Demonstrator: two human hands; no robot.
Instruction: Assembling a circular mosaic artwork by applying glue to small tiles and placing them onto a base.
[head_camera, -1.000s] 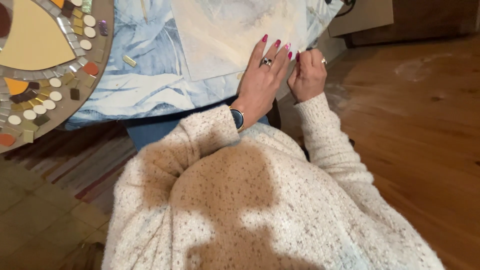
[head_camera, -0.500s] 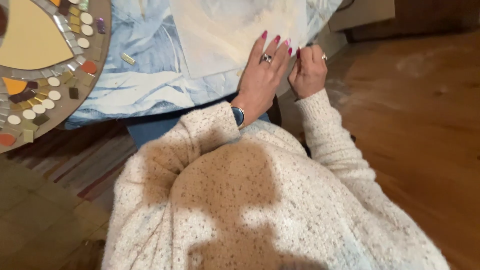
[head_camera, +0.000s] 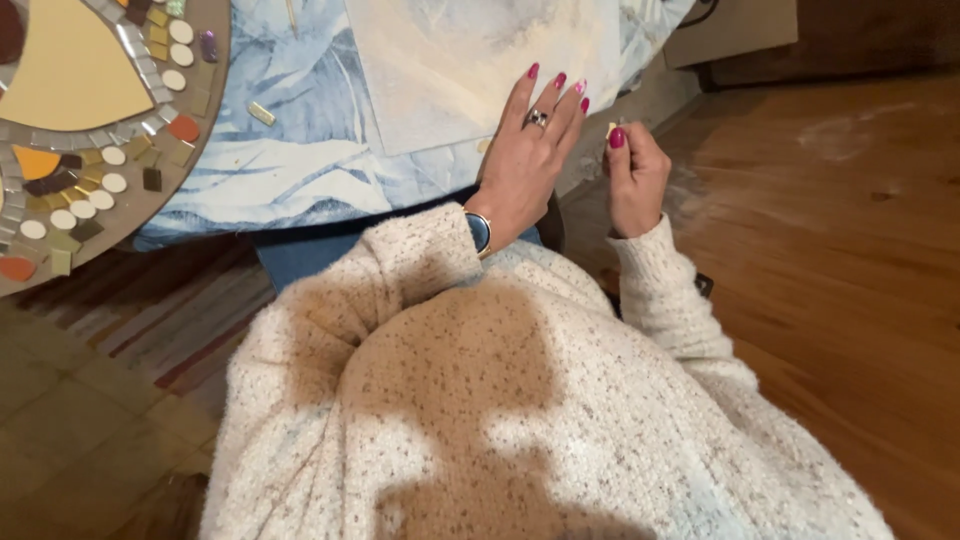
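The left hand (head_camera: 528, 160) lies flat, palm down, with the fingers (head_camera: 548, 100) stretched out and a little spread, holding nothing — it presses on the lower right corner of a pale sheet (head_camera: 470, 60) that covers part of the tabletop (head_camera: 300, 170). This hand wears a ring and, at the wrist, a watch with a dark face. Just beside it, off the edge of the tabletop and over the wooden floor (head_camera: 850, 250), the right hand (head_camera: 632, 175) is curled into a loose fist; its thumb and fingers are closed on a small pale piece (head_camera: 612, 128), which shows only a little above the thumb nail, so its shape I cannot tell. The tabletop carries a cloth with blue and white leaf pattern. At the far left lies a round mosaic board (head_camera: 90, 120) — it has a big cream shape in the middle and a ring of small tiles, white round ones, orange, brown and mirror pieces. One loose pale tile (head_camera: 261, 113) lies on the cloth between the board and the sheet. Both arms are in a cream knitted sweater (head_camera: 480, 400).
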